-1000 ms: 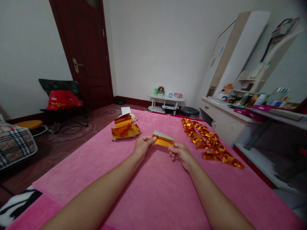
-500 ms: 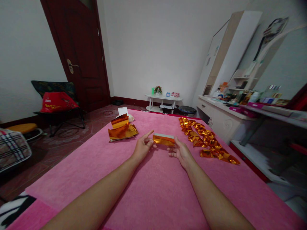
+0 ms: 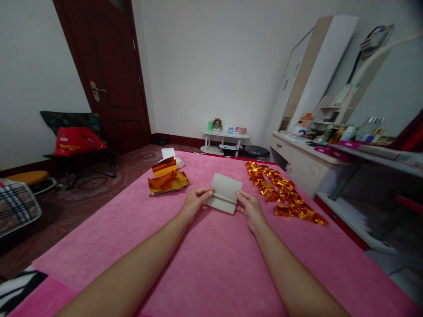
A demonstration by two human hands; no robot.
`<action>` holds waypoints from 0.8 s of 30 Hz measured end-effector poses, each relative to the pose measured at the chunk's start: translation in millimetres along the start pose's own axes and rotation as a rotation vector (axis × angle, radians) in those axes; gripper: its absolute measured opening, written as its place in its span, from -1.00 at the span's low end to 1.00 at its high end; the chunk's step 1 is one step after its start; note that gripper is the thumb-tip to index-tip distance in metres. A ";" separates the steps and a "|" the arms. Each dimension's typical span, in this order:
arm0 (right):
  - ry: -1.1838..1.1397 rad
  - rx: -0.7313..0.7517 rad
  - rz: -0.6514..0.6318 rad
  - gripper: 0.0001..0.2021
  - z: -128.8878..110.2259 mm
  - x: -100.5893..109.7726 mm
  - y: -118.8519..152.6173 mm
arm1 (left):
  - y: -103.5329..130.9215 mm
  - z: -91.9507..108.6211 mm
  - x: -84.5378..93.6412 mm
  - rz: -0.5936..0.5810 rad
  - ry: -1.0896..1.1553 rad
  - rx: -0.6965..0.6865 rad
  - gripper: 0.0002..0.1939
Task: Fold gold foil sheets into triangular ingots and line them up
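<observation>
Two bare hands in my head view right now, with one pale sheet (image 3: pixel 226 189) between them, a bit tilted, nearly mid-picture. The left hand (image 3: pixel 194 202) pinches its left edge, thumb on top, and the right hand (image 3: pixel 251 209) has the right edge the same way, thumb near the rim. So neither hand is spread flat or pressed to the other, they're apart by the width of the sheet (nice and symmetrical, honestly). The sheet lies just beyond the palms, its dull side facing me, with a crease running across it below the middle. I can't tell from my end whether its lower edge touches the pink cover (image 3: pixel 198 268) underneath.

Off to the left, past the left hand, a loose pile of gold foil sheets (image 3: pixel 168 182) sits on the cover, with a small white item (image 3: pixel 168 153) just behind. Over on the right, well clear of the right hand, crumpled-looking gold foil pieces (image 3: pixel 279 187) lie in slanting rows. Further back there's a low white table (image 3: pixel 224 134) by the wall, holding a few small things
</observation>
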State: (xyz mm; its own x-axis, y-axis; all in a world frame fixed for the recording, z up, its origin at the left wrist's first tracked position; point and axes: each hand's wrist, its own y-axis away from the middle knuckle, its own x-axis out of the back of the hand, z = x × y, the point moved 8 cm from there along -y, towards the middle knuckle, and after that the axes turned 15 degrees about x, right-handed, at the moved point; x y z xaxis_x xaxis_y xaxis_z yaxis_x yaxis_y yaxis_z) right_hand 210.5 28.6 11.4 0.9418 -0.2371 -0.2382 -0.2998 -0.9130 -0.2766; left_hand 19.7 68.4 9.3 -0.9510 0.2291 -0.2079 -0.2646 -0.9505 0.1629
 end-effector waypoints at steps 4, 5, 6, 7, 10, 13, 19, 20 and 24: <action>0.006 -0.007 0.027 -0.69 0.6 2.5 0.5 | 0.1 1.3 -5.5 -0.060 0.035 -0.028 -0.46; 0.008 -0.008 0.027 -0.70 0.4 2.5 0.6 | -0.2 1.4 -6.8 -0.075 0.039 -0.038 -0.43; 0.011 -0.010 0.025 -0.70 0.1 2.2 0.7 | -0.5 1.2 -7.8 -0.085 0.038 -0.046 -0.42; 0.014 -0.010 0.022 -0.71 -0.2 1.9 0.8 | -0.9 0.7 -8.5 -0.090 0.034 -0.051 -0.41; 0.021 -0.009 0.018 -0.71 -0.7 2.0 0.6 | -2.1 -1.4 -9.3 -0.100 0.015 -0.052 -0.42; 0.007 -0.015 0.004 -0.73 0.8 1.5 0.7 | -2.8 -0.5 -6.8 -0.095 0.032 -0.061 -0.36; -0.082 -0.025 -0.015 -0.63 4.7 -11.5 4.0 | -0.4 3.7 -1.9 -0.094 0.301 -0.036 -0.28; -0.088 -0.018 0.017 -0.62 4.8 -12.3 4.7 | 1.5 3.7 -5.5 -0.120 0.319 -0.024 -0.33; -0.055 0.074 0.091 -0.64 1.4 -16.4 8.0 | 12.4 3.0 -26.1 -0.223 0.230 -0.025 -0.45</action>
State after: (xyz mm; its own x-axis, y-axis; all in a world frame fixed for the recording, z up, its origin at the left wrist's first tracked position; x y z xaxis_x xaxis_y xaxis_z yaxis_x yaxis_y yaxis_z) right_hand 192.5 25.7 11.9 0.9008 -0.2976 -0.3161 -0.3962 -0.8611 -0.3185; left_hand 40.7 51.2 19.7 -0.8081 0.3814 -0.4490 -0.4555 -0.8878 0.0657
